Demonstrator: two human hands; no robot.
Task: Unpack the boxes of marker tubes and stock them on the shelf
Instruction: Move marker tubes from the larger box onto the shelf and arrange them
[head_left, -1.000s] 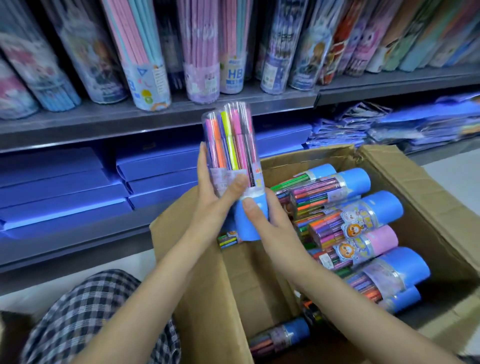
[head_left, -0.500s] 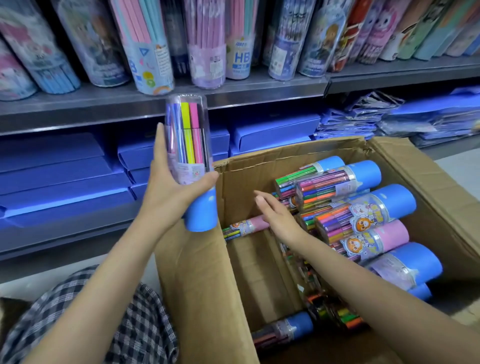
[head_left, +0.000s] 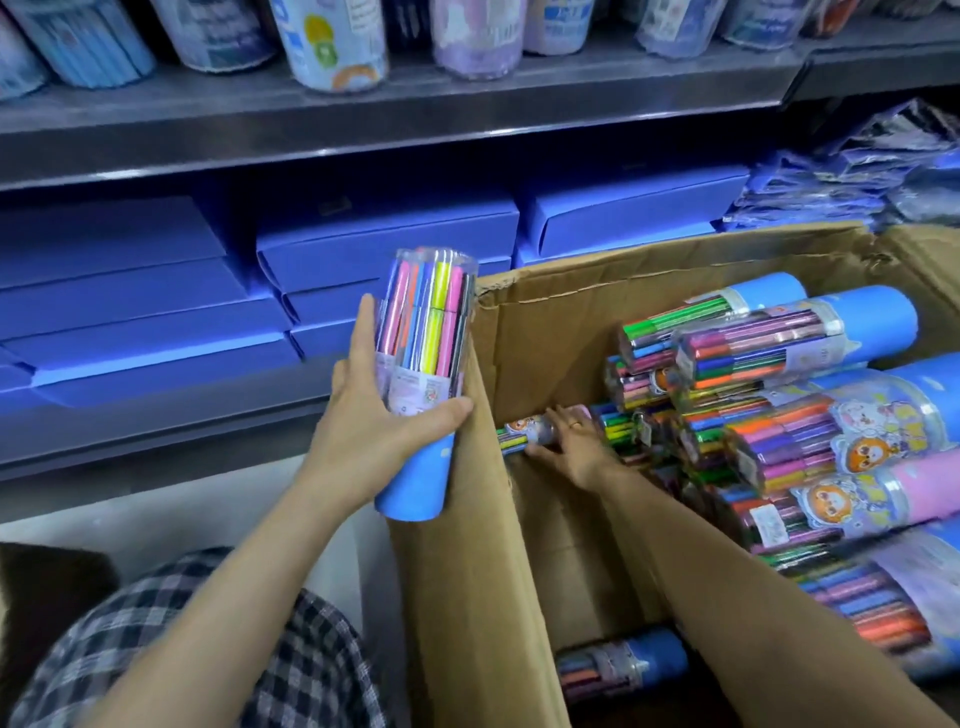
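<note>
Marker tubes (head_left: 810, 457) lay stacked on their sides in the right half of the cardboard box (head_left: 467, 571) in front of you, blue and pink caps pointing right, and one more tube (head_left: 621, 665) lay alone on the box floor nearest you. Your checked clothing (head_left: 197, 660) showed at the lower left. Your left hand (head_left: 374, 431) was wrapped round a tall tube of markers (head_left: 423, 374), thumb across its label, holding it upright with the blue cap down, just outside the box's left wall. Your right hand (head_left: 569, 447) reached down inside the box, fingers curled over a thin tube (head_left: 524, 434) lying against the back wall; a ring showed on one finger. Beyond the box, flat blue boxes (head_left: 384, 244) were stacked on the lower shelf (head_left: 156, 436). Above them, the upper shelf (head_left: 395, 119) carried a row of standing tubes (head_left: 337, 47), blurred.
</note>
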